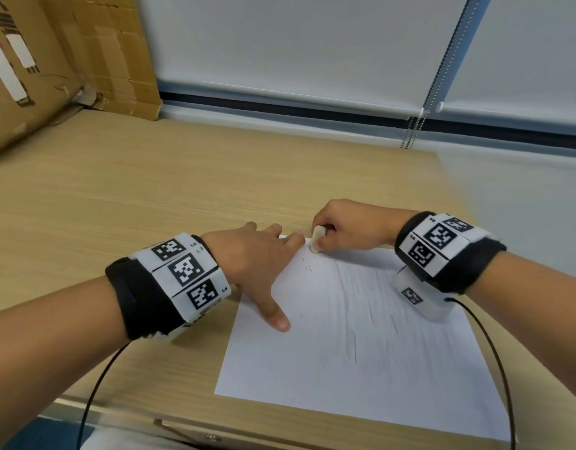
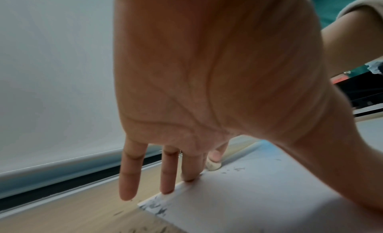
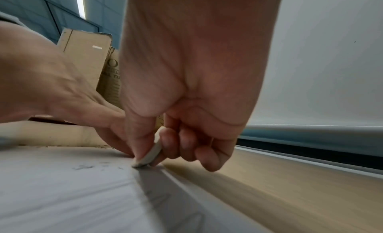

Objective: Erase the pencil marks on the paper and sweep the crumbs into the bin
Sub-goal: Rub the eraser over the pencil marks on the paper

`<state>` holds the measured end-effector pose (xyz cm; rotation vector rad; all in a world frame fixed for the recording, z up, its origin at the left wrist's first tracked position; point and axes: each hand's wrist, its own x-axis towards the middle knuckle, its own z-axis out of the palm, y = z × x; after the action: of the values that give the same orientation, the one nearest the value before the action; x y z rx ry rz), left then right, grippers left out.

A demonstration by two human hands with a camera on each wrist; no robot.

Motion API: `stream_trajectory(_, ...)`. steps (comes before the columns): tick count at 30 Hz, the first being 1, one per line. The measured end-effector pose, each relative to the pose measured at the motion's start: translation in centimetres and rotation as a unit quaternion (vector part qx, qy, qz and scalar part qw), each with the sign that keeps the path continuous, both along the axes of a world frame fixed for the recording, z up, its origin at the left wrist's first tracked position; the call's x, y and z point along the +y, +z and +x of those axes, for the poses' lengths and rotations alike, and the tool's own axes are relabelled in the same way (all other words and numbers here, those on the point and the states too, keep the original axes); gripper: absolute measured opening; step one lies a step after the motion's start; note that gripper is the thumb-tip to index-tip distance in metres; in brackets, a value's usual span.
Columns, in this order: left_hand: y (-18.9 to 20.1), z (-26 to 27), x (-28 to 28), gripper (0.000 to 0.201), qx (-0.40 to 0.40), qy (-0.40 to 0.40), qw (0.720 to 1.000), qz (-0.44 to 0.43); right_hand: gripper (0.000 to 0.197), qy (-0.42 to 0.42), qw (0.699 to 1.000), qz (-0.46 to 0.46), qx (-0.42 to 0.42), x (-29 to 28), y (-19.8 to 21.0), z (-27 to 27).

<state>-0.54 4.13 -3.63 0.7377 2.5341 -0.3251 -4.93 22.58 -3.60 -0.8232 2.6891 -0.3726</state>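
A white sheet of paper [image 1: 354, 349] with faint pencil strokes lies on the wooden desk [image 1: 150, 196]. My right hand [image 1: 348, 227] pinches a small white eraser [image 1: 316, 239] and presses its tip onto the paper's far left corner. The eraser [image 3: 149, 154] sits between thumb and fingers in the right wrist view. My left hand [image 1: 263, 264] lies flat with straight spread fingers, pinning the paper's left edge, its thumb on the sheet. Dark eraser crumbs [image 2: 238, 169] lie near the eraser [image 2: 213, 165] and on the paper's corner [image 2: 157, 207]. No bin is in view.
Cardboard boxes [image 1: 52, 60] stand at the desk's far left. A roller blind [image 1: 312, 43] with a bead chain [image 1: 419, 125] hangs behind the desk. Black cables [image 1: 95, 391] run from both wristbands toward the front edge.
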Motion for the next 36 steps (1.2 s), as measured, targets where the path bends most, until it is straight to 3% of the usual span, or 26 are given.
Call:
stream_trajectory(4, -0.1, -0.1, -0.1, 0.135, 0.0, 0.002, 1.0, -0.002, 0.031, 0.042, 0.999, 0.01, -0.025, -0.7, -0.3, 1.2)
stream_trajectory(8, -0.1, -0.2, -0.1, 0.137, -0.001, 0.006, 1.0, -0.01, 0.025, -0.006, 1.0, -0.001, -0.004, 0.0, 0.4, 0.4)
stream_trajectory(13, 0.3, -0.2, 0.1, 0.128, -0.008, -0.062, 0.998, -0.005, 0.021, 0.057, 0.996, 0.039, -0.065, -0.4, 0.5, 1.9)
stream_trajectory(18, 0.1, -0.3, 0.3, 0.131, -0.004, -0.066, 0.998, -0.024, 0.023, 0.017, 0.999, 0.017, -0.033, 0.5, 0.4, 1.9)
stream_trajectory(22, 0.1, -0.4, 0.4, 0.127, -0.006, -0.074, 0.997, -0.015, 0.02, 0.059, 0.993, 0.05, -0.084, 0.2, 0.7, 3.3)
stream_trajectory(26, 0.1, -0.4, 0.6, 0.125, -0.01, -0.075, 0.997, -0.034, 0.018, 0.008, 0.998, 0.033, -0.045, 0.8, 0.9, 2.6)
stream_trajectory(31, 0.0, -0.3, 0.6, 0.123, 0.005, -0.087, 0.996, -0.035, 0.019, 0.061, 0.992, 0.064, -0.084, 0.3, 0.7, 4.5)
stream_trajectory(36, 0.1, -0.3, 0.6, 0.124, 0.004, -0.078, 0.996, -0.043, 0.021, 0.026, 0.998, 0.029, -0.057, 0.6, 0.8, 4.5)
